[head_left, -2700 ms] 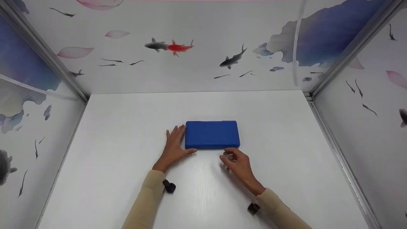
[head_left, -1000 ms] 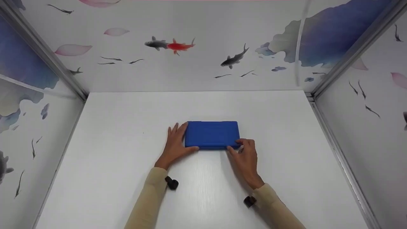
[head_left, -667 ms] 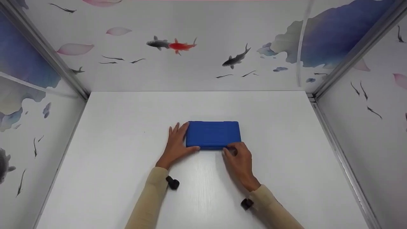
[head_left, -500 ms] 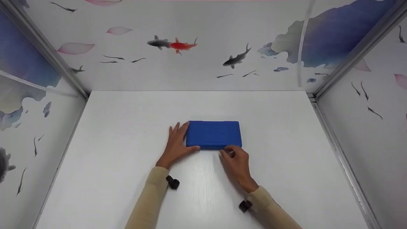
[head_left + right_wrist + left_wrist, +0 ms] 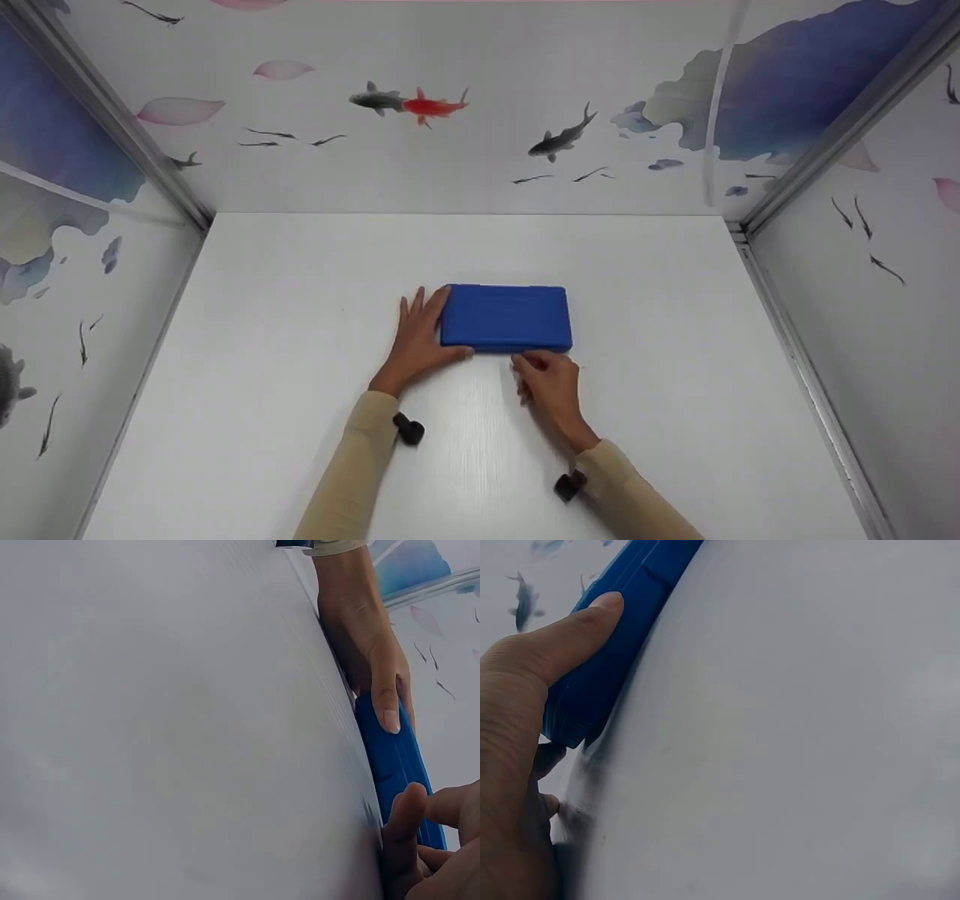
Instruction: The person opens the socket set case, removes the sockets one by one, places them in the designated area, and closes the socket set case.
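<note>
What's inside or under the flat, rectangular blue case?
The flat, rectangular blue case looks closed, so any contents are hidden. It rests on the smooth white tabletop; the surface directly beneath it is covered.

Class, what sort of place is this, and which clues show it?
Probably a recording booth: printed panels line three sides of a white tabletop, metal posts frame the far corners, and each wrist wears a black camera.

The blue case [image 5: 506, 318] looks like smooth, low-sheen hard plastic. The white table [image 5: 262, 375] is satin, with fine wood-like grain. Left and right, the metal posts [image 5: 124, 127] shine dully; the beige sleeves [image 5: 349, 465] look like matt cloth.
</note>
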### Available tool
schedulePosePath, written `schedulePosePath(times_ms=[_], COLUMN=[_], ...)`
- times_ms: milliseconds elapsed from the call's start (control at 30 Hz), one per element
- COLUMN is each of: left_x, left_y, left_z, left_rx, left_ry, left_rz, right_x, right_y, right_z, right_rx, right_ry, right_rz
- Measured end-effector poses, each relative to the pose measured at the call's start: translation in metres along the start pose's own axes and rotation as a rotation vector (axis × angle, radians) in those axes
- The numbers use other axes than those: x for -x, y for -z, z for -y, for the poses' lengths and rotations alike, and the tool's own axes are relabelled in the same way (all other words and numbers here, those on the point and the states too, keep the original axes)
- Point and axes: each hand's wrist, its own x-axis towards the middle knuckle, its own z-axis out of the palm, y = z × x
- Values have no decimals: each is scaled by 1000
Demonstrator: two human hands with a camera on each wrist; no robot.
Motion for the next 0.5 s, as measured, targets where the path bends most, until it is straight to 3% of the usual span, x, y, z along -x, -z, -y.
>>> schedulePosePath(times_ms=[233,500], left_x=[-2,-7], left_y=[0,5], left_z=[-3,-3], left_rx=[3,-65], left_ry=[-8,-25], left_rz=[-10,71], right_x=[-1,0], right_y=[2,2], right_z=[2,0], right_rx=[-91,-130], right_ry=[-85,-127], right_rz=[19,26])
